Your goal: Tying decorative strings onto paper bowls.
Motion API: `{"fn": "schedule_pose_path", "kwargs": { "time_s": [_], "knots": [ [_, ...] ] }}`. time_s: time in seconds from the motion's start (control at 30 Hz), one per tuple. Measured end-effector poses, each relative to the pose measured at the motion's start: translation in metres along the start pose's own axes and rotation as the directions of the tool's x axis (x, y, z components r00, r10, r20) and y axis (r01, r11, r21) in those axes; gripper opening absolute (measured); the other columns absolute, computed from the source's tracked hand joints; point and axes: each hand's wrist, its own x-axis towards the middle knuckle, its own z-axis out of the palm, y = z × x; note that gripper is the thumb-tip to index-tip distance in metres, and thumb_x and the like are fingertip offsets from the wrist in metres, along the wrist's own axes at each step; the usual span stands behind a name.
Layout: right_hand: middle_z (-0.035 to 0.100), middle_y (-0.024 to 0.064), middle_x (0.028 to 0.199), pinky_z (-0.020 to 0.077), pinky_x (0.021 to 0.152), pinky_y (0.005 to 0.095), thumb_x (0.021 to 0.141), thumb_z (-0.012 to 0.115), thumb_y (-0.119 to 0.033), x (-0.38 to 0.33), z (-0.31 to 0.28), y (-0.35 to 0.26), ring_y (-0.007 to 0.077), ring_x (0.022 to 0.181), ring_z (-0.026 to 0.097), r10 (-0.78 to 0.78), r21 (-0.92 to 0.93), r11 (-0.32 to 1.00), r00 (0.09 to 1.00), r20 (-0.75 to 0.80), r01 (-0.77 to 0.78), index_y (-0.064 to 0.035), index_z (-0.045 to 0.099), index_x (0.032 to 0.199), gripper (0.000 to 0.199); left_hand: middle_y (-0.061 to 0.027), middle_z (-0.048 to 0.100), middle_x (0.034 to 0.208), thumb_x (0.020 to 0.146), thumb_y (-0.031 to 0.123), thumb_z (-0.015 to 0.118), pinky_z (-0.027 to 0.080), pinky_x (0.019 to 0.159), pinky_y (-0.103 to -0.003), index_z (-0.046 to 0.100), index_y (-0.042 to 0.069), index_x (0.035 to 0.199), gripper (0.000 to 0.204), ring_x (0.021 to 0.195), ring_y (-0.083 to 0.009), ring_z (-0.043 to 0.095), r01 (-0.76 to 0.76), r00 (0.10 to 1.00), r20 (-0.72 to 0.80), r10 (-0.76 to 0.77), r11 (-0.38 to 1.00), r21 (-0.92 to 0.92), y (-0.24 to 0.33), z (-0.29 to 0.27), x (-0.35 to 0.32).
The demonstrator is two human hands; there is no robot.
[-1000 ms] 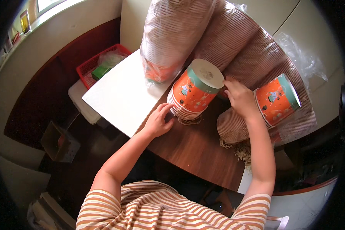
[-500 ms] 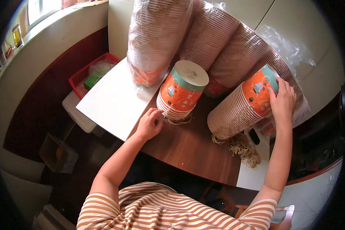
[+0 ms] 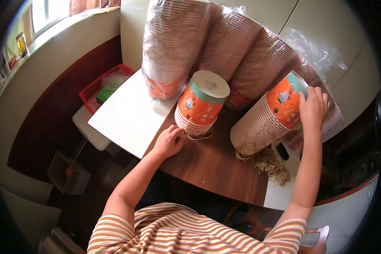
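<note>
A short stack of upside-down paper cups (image 3: 201, 106), orange with a green band, stands on the brown tabletop. A thin tan string (image 3: 201, 136) loops around its foot. Beside that foot is my left hand (image 3: 170, 141), its fingers curled together at the string's edge; whatever they pinch is hidden. My right hand (image 3: 314, 108) grips the top cup of a taller stack of paper cups (image 3: 264, 122), thumb on the near side and fingers over the far side. That stack leans to the right. A bundle of tan strings (image 3: 271, 166) lies by its foot.
Tall plastic-wrapped cup stacks (image 3: 173, 46) line the back of the table. A white board (image 3: 118, 114) lies at the left, with a red basket (image 3: 89, 99) beyond it. A small black object (image 3: 282, 151) rests near the strings. Crumpled clear plastic (image 3: 313, 48) sits at the back right.
The whole view has shifted slightly. My right thumb has moved up on the top cup. My left hand stays by the short stack's foot, fingers still curled.
</note>
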Motion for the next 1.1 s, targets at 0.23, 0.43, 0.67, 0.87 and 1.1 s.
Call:
{"fn": "schedule_pose_path", "kwargs": {
  "time_s": [0.23, 0.43, 0.67, 0.87, 1.1],
  "knots": [
    [0.064, 0.0188, 0.078, 0.0478, 0.065, 0.0417, 0.084, 0.063, -0.017, 0.030, 0.008, 0.039, 0.0348, 0.072, 0.064, -0.003, 0.599, 0.801, 1.000, -0.014, 0.011, 0.0002, 0.066, 0.084, 0.017, -0.0128, 0.060, 0.093, 0.073, 0.008, 0.065, 0.051, 0.070, -0.042, 0.063, 0.008, 0.101, 0.029, 0.082, -0.0344, 0.061, -0.008, 1.000, 0.003, 0.008, 1.000, -0.016, 0.005, 0.002, 0.005],
    [0.067, 0.0161, 0.074, 0.0489, 0.063, 0.0353, 0.079, 0.070, -0.021, 0.053, -0.019, 0.035, 0.0243, 0.065, 0.065, -0.030, 0.569, 0.821, 0.989, 0.142, -0.056, 0.0009, 0.068, 0.086, 0.023, -0.0129, 0.061, 0.096, 0.076, 0.007, 0.064, 0.052, 0.070, -0.043, 0.062, 0.008, 0.100, 0.024, 0.083, -0.0355, 0.061, -0.013, 1.000, -0.009, 0.013, 1.000, 0.004, 0.001, -0.003, 0.000],
    [0.066, 0.0176, 0.074, 0.0504, 0.063, 0.0386, 0.073, 0.075, -0.010, 0.029, 0.010, 0.023, 0.0301, 0.066, 0.065, -0.044, 0.543, 0.839, 0.992, 0.116, -0.027, 0.0025, 0.065, 0.079, 0.017, -0.0131, 0.062, 0.096, 0.075, 0.007, 0.066, 0.052, 0.069, -0.042, 0.062, 0.008, 0.099, 0.024, 0.081, -0.0346, 0.062, -0.043, 0.999, -0.030, 0.044, 0.999, 0.021, 0.004, 0.000, 0.001],
    [0.065, 0.0174, 0.067, 0.0502, 0.061, 0.0385, 0.072, 0.076, -0.012, 0.044, 0.008, 0.031, 0.0280, 0.062, 0.065, 0.007, 0.668, 0.731, 0.979, 0.203, -0.143, 0.0008, 0.066, 0.072, 0.017, -0.0128, 0.062, 0.098, 0.075, 0.006, 0.066, 0.054, 0.070, -0.038, 0.063, 0.006, 0.098, 0.023, 0.081, -0.0314, 0.064, 0.002, 1.000, -0.013, -0.002, 1.000, 0.008, 0.003, 0.000, 0.000],
    [0.066, 0.0154, 0.070, 0.0501, 0.062, 0.0370, 0.074, 0.074, -0.016, 0.066, -0.020, 0.053, 0.0267, 0.065, 0.065, 0.063, 0.625, 0.768, 0.988, 0.143, -0.139, -0.0011, 0.066, 0.076, 0.017, -0.0129, 0.062, 0.095, 0.073, 0.005, 0.066, 0.053, 0.068, -0.039, 0.063, 0.006, 0.097, 0.024, 0.079, -0.0327, 0.064, -0.012, 1.000, -0.021, 0.012, 1.000, 0.020, 0.000, 0.000, 0.000]
  ]
}}
